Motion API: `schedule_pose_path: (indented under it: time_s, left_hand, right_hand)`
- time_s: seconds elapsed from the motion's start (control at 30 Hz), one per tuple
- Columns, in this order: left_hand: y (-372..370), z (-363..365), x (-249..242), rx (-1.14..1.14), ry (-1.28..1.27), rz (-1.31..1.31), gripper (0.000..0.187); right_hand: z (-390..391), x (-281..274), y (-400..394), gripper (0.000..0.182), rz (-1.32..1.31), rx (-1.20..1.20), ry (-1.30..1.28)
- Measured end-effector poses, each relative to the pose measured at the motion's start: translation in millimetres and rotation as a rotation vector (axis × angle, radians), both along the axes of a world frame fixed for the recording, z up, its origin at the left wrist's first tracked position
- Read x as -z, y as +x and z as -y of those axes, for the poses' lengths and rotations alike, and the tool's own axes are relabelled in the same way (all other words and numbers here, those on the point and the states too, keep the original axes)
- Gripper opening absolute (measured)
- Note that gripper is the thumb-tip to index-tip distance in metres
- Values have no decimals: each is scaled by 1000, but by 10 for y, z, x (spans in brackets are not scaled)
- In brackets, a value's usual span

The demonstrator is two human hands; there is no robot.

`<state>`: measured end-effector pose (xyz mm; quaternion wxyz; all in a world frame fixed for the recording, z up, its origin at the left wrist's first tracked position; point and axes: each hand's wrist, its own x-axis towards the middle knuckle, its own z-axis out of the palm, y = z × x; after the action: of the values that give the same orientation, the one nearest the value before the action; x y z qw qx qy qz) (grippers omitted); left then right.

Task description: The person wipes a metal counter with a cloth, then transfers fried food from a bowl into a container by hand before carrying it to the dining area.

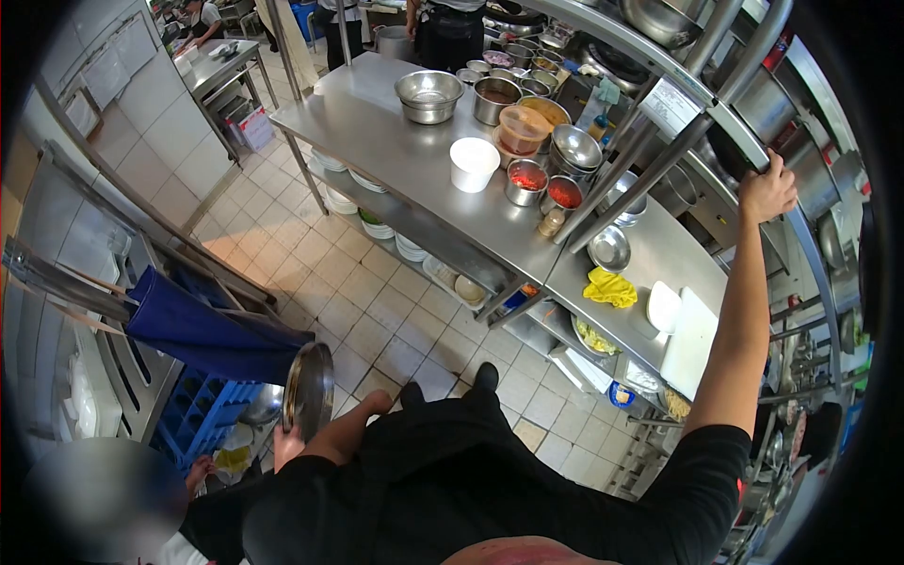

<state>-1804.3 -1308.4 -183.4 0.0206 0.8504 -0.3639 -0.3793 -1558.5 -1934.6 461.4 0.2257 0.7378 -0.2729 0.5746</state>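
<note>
My right arm stretches up to the right, and my right hand (768, 191) is closed on the metal edge of the overhead shelf (817, 247). A dark pan (723, 155) is close to its fingers. Low in front of my body is my left hand (379, 403), seen end-on beside my black apron; its fingers are too hidden to read. Just left of it, a round metal pan or lid (309, 391) stands on edge. Another person's hand (286, 446) appears to hold its lower rim.
The steel counter (367, 104) carries metal bowls (428, 94), a white tub (474, 165), pots of red food (525, 181), a yellow cloth (610, 287) and a white cutting board (690, 341). A co-worker and a blue crate (202, 414) are at lower left.
</note>
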Motion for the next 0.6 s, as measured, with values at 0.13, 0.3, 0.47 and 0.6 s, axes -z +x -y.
schedule_pose_path:
  time_s: [0.13, 0.3, 0.47, 0.6]
  left_hand:
    - [-8, 12, 53, -163, 13, -140, 17]
    - [-8, 68, 45, 200, 23, 41, 15]
    - [116, 189, -75, 37, 33, -56, 18]
    - [65, 210, 872, 25, -11, 42, 24]
  right_hand:
    - [28, 10, 0, 48, -20, 3, 11]
    - [84, 30, 20, 48, -16, 2, -6]
    - [140, 33, 31, 46, -17, 14, -26]
    - [270, 50, 73, 42, -15, 20, -65]
